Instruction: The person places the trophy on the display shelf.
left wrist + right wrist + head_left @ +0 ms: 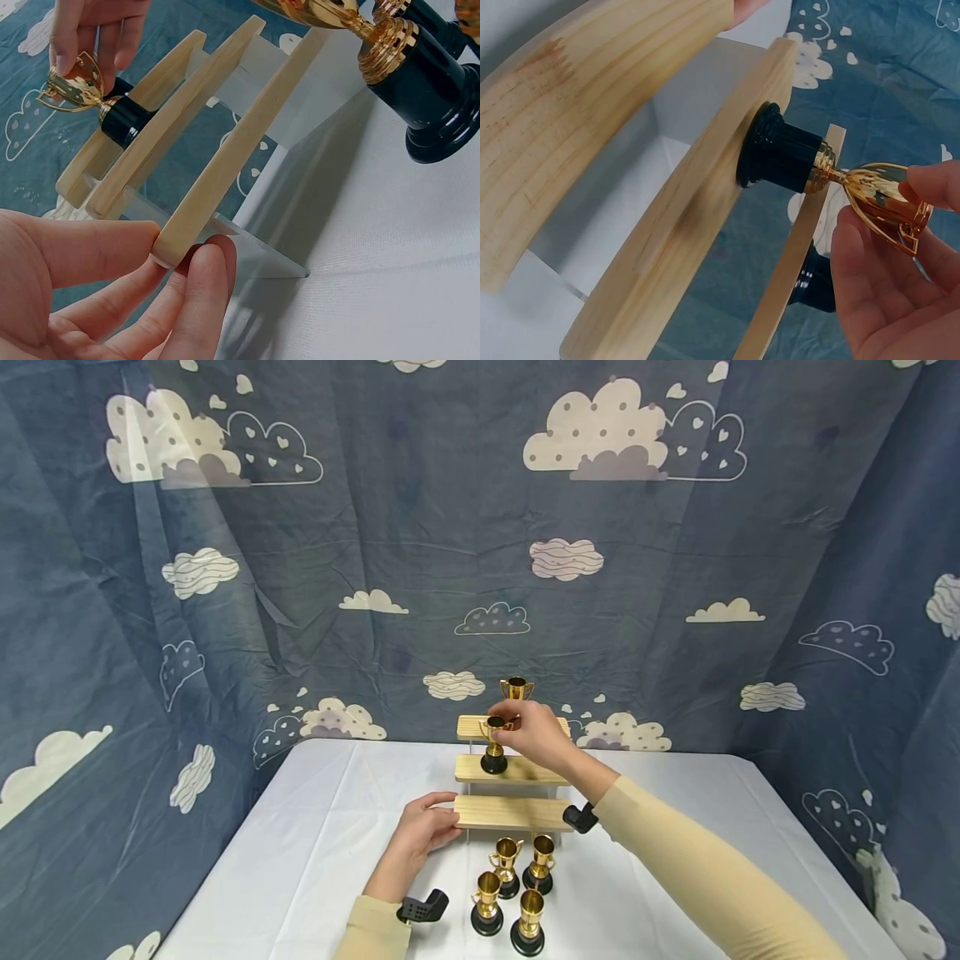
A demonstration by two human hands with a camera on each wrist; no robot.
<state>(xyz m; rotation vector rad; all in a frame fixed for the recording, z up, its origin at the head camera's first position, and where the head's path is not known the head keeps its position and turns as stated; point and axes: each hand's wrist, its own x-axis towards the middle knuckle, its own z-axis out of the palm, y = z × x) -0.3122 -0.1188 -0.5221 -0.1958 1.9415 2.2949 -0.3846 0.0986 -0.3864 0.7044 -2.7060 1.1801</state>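
**Trophy going onto the middle step**

Our left hand (pixel 420 839) pinches the bottom plank's left end, steadying the wooden riser (pixel 513 812). Our right hand (pixel 534 735) pinches the cup of a gold trophy (pixel 493 745), its base on the middle step. Next, we judge: release gently. Four trophies (pixel 513 893) wait below.
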